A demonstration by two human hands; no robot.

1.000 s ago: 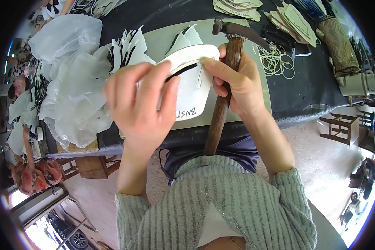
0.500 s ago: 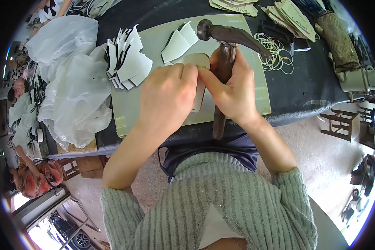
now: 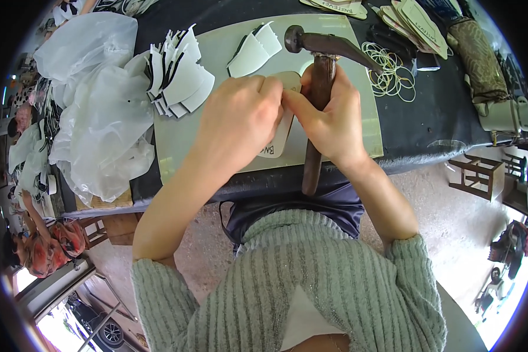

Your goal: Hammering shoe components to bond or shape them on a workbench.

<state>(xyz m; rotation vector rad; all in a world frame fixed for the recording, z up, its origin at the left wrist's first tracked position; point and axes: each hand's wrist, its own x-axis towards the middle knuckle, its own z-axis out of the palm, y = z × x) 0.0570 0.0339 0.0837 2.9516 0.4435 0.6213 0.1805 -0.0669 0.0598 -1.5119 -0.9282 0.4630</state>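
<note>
— What do the hands hold now?

— I see my left hand (image 3: pixel 240 120) and my right hand (image 3: pixel 328 117) together, fingers closed in a pinch on the beige flat insole-shaped piece (image 3: pixel 283 126). It lies on the pale green cutting mat (image 3: pixel 217 53), near the front edge of the bench.

— And the hammer?

— The dark wooden-handled hammer (image 3: pixel 317 100) lies under my right hand, its handle going over the bench's front edge. A stack of white cut pieces (image 3: pixel 179 76) sits at the mat's left edge.
</note>
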